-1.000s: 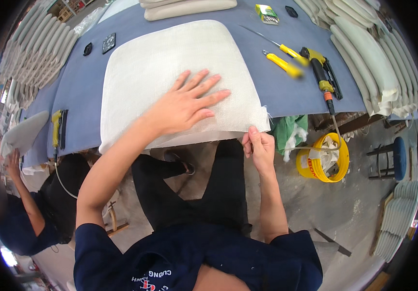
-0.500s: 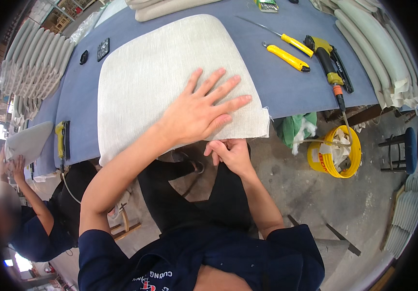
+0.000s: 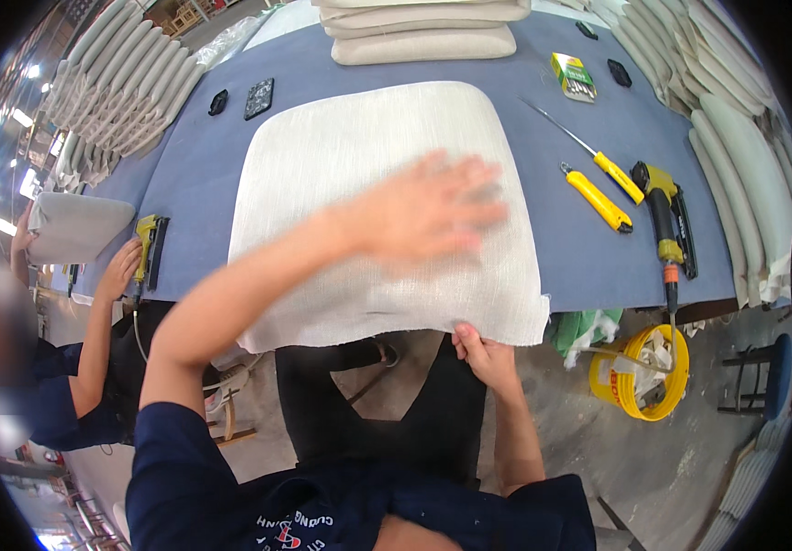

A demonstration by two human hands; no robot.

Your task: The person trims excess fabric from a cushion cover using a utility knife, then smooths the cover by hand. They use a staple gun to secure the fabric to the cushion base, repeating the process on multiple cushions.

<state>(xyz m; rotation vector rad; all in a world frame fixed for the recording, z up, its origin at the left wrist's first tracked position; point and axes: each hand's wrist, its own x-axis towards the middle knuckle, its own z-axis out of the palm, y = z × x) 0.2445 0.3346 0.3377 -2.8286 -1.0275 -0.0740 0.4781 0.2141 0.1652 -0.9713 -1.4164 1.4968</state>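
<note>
A pale cream, fabric-covered seat cushion (image 3: 341,147) lies on the blue-grey table in front of me, its loose fabric edge reaching past the table's near edge. My left hand (image 3: 442,211), smeared by motion, is over the cushion's right half with its fingers spread and nothing held; whether it touches the cloth I cannot tell. At the near edge my right hand (image 3: 489,360) pinches the fabric, thumb on top and the other fingers hidden underneath. A frayed corner of cloth sticks out to the right of it.
Right of the cushion lie a yellow-handled screwdriver (image 3: 618,176), a yellow cutter (image 3: 598,200) and a staple gun (image 3: 662,207) with its hose. Cushion stacks (image 3: 423,44) stand behind. A yellow bucket (image 3: 616,381) is below the table. On the left, a co-worker's hand touches another staple gun (image 3: 146,250).
My right hand has gone from below the edge to pinching the fabric. My left hand, flat on the cushion before, is now moving. The co-worker's one hand has moved from a cushion to the staple gun.
</note>
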